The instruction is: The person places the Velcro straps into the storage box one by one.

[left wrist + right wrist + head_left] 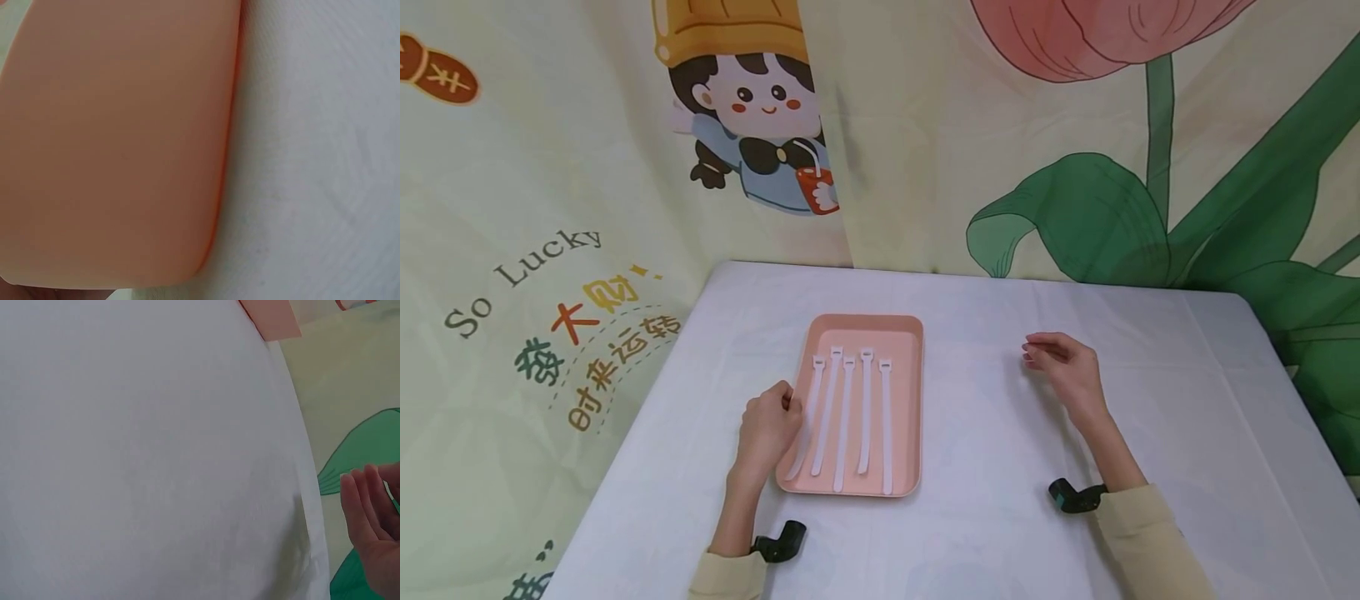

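My left hand [769,429] grips the left edge of a pink tray [912,417], with its fingers curled at the rim. Several white straps that look like cable ties [846,425] lie side by side in the tray, their square heads toward the far end. In the left wrist view the smooth outer face of the tray [125,144] fills the left half, and a bit of the hand [50,292] shows beneath it. My right hand [1067,371] hovers over the table to the right of the tray, fingers together and fairly straight, holding nothing.
A white cloth covers the table [977,467]. Behind it hangs a printed backdrop [910,167] with a cartoon figure and a large flower. Black wrist cameras [781,542] stick out from both wrists.
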A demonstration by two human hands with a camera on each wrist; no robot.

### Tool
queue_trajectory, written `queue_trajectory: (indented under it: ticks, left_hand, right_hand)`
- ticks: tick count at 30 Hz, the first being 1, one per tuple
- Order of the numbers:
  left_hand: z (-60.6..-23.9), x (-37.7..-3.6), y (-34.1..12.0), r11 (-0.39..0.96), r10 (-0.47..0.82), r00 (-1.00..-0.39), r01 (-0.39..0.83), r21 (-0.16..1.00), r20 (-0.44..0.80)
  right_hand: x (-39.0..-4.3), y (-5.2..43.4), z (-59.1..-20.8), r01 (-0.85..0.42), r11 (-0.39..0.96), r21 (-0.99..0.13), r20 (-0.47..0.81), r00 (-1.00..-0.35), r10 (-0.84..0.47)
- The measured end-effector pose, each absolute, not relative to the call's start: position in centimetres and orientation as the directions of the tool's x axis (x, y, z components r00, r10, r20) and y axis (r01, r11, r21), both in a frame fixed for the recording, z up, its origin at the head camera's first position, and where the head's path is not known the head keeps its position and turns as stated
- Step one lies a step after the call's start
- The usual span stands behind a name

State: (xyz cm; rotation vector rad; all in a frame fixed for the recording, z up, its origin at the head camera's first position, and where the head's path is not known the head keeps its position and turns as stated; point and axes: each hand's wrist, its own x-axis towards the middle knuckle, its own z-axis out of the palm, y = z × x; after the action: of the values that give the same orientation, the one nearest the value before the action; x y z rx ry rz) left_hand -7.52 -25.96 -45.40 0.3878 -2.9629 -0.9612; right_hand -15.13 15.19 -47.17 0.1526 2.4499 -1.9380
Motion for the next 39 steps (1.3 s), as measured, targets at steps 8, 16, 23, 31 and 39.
queue_trajectory:
  ticks: [8, 16, 23, 31, 39]
  left_hand:
    - [-45.3, -7.6, -25.9, 0.784, -0.237, -0.969, -0.235, 0.575, -0.073]
    - [-45.5, -7.7, -25.9, 0.787, -0.231, -0.97, -0.232, 0.571, -0.076]
    - [-45.5, -7.6, -25.8, 0.784, -0.223, -0.971, -0.231, 0.576, -0.086]
    - [-45.5, -7.5, -25.8, 0.783, -0.224, -0.97, -0.236, 0.575, -0.093]
    - [-45.5, -7.5, -25.8, 0.781, -0.234, -0.969, -0.237, 0.579, -0.081]
  right_hand:
    - [-15.5, 17.9, -47.2, 0.122, 0.208, -0.971, -0.082, -0.978, 0.192]
    - [-16.4, 19.6, -47.8, 0.109, 0.147, -0.983, -0.071, -0.968, 0.242]
    - [-17.0, 20.4, -48.4, 0.178, 0.209, -0.962, -0.125, -0.962, 0.243]
    - [-17.1, 20.4, -49.0, 0.214, 0.25, -0.944, -0.166, -0.966, 0.2]
    - [-16.7, 20.4, -49.0, 0.199, 0.323, -0.925, -0.154, -0.975, 0.16]
